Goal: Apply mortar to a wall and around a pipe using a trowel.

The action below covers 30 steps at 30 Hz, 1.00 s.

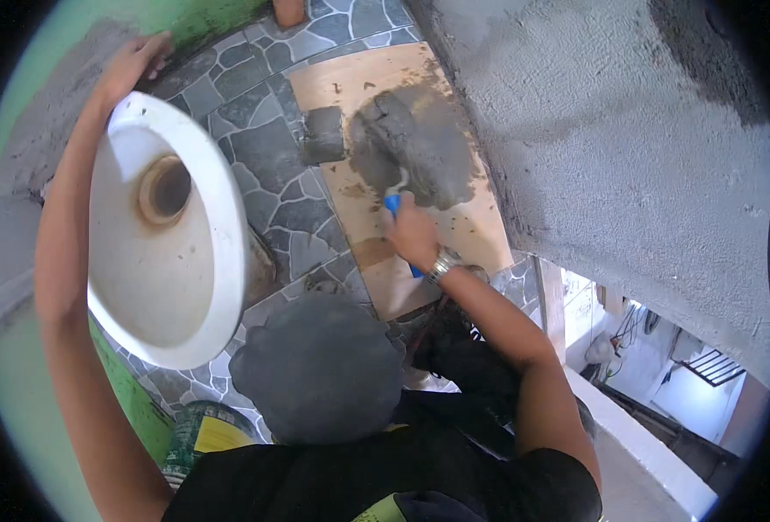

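Observation:
My right hand (415, 233), with a metal watch at its wrist, is wrapped round the blue handle of a trowel (393, 202). The trowel's metal neck reaches into wet grey mortar (420, 148), which hides its blade. Under the mortar lies a light wooden board (394, 283). My left arm stretches past a white ceramic toilet bowl (228, 235), stained brown round its hole. Beyond the bowl's far rim, near the green wall, my left hand (141, 63) has its fingers apart and holds nothing.
Grey stone-patterned tiles (272, 157) cover the floor. A rough cement slab (568, 130) borders the board on the right. At lower left stands a green container (202, 435) with a yellow patch. A grey rounded shape (320, 370) blocks the lower middle. A drop-off shows lower right.

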Motion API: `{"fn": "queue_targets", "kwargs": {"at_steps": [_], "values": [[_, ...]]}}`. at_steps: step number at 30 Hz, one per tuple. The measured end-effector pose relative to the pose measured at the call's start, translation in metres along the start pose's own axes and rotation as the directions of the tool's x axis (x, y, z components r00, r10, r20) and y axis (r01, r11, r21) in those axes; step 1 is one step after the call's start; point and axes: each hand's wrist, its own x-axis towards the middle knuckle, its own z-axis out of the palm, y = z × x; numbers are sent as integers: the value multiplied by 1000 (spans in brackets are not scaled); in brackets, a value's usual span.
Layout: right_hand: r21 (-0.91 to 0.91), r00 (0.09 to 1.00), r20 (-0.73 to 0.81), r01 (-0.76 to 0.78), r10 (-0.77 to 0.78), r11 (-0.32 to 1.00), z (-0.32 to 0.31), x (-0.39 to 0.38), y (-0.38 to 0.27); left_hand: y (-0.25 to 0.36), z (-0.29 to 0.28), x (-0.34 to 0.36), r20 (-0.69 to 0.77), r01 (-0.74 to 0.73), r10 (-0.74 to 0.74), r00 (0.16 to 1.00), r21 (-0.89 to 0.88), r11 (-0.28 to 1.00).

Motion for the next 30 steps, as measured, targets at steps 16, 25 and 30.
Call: {"fn": "queue_targets", "kwargs": {"at_steps": [16,25,30], "values": [[-81,995,-34,92,-95,992,-68,-4,89,10,12,-2,24,20,-20,1000,5,1000],[14,970,-243,-22,24,1000,-68,-20,92,19,3,6,85,19,-32,996,146,989],[38,963,-261,-54,62,998,-56,-19,98,106,37,78,-482,-283,268,834,42,958]]}}
